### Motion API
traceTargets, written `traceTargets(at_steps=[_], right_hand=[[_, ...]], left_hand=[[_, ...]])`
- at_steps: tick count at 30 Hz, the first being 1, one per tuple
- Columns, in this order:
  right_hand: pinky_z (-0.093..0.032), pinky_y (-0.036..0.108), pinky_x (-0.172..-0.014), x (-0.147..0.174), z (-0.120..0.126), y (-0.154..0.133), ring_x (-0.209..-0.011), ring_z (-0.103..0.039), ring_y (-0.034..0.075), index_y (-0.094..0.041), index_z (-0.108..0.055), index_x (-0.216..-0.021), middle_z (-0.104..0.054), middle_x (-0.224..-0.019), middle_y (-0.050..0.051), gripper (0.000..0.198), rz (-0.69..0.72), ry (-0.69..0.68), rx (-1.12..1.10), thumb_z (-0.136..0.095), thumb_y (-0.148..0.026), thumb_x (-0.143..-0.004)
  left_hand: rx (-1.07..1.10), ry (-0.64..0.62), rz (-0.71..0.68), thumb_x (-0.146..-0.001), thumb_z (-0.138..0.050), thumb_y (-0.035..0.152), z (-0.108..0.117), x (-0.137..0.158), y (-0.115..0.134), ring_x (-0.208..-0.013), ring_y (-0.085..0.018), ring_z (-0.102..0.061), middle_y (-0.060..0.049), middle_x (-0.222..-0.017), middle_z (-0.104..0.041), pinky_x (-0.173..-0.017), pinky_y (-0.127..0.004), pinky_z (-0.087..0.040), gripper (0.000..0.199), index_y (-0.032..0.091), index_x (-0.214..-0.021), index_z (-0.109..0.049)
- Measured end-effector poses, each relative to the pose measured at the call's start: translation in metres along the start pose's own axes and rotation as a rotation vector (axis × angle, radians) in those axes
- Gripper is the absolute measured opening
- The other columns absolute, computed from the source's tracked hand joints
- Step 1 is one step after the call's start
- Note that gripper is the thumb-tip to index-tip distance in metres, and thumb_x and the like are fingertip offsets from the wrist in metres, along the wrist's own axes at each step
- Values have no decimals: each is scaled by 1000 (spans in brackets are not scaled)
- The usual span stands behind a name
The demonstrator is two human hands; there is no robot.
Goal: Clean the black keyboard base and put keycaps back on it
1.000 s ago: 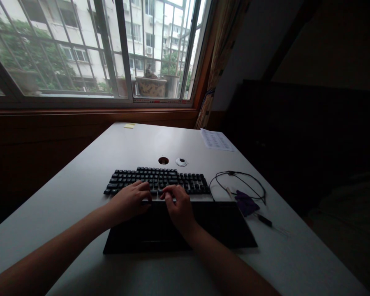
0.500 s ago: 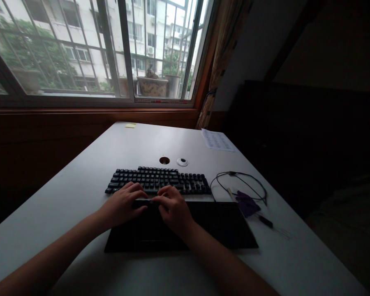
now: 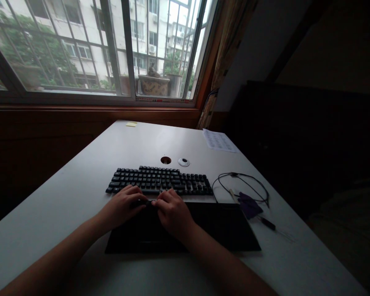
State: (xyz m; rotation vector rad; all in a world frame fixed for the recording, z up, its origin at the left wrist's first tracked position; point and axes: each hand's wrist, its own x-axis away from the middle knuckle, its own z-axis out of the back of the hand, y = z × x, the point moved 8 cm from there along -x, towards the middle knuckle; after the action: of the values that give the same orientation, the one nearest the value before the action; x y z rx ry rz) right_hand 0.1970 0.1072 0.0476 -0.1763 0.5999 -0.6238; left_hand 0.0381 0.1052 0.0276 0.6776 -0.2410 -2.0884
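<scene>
Keyboard (image 3: 148, 179), black, lying mid-tabletop (image 3: 64, 197), between left and right edges; dark panel (image 3: 216, 226) adjoining its near side. Most keycaps (image 3: 156, 175) are sitting in place; pale gaps are showing rightward, so work appears unfinished. Left hand (image 3: 121, 205) and right hand (image 3: 174, 211) are angling inward over the keyboard's near edge, fingers bending close together, seemingly pinching a small dark piece (image 3: 147, 202); whose grip, cannot tell.

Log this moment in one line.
left hand: at far edge of black panel, hold unclear | right hand: close beside left | keyboard: just beyond | purple item: beside panel's right edge
</scene>
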Motion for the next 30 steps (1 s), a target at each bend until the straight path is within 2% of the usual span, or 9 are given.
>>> traceTargets(at_steps=[11, 20, 23, 27, 30], right_hand=[[-50, 37, -86, 0, -1, 1, -95, -55, 22, -20, -75, -96, -68, -100, 6, 14, -24, -13, 4, -64, -11, -94], [-51, 38, -88, 3, -5, -1, -98, -55, 23, -19, -72, -87, -68, -102, 7, 14, -11, -4, 31, -63, -14, -96], [-52, 41, -92, 5, -4, -4, -102, -56, 24, -20, -72, -95, -69, -109, 8, 14, 19, 9, 23, -61, -10, -94], [-50, 44, -99, 6, 8, -8, -110, -57, 25, -20, -67, -122, -69, -120, 9, 39, 47, 93, -59, -56, -3, -89], [-50, 45, -99, 6, 15, -9, -113, -60, 26, -21, -61, -132, -73, -111, 8, 42, 45, 124, -120, -55, -9, -93]], left_hand=[[31, 40, -9, -92, -73, 20, 2, 2, -2, -93, -23, -62, -5, -101, -67, -82, -37, -54, 15, 24, -107, -72], [89, -24, -28, -96, -66, 22, 13, 4, -5, -92, -20, -65, -5, -103, -66, -81, -32, -54, 13, 22, -108, -70], [99, -46, -59, -97, -64, 22, 19, 5, -5, -91, -20, -64, -6, -102, -65, -79, -31, -54, 12, 22, -107, -70], [82, -84, -69, -97, -65, 22, 24, 10, -13, -92, -21, -62, -6, -102, -65, -78, -31, -53, 14, 23, -109, -70], [81, -113, -76, -98, -64, 22, 28, 13, -19, -91, -20, -62, -6, -102, -65, -79, -31, -53, 11, 23, -107, -70]])
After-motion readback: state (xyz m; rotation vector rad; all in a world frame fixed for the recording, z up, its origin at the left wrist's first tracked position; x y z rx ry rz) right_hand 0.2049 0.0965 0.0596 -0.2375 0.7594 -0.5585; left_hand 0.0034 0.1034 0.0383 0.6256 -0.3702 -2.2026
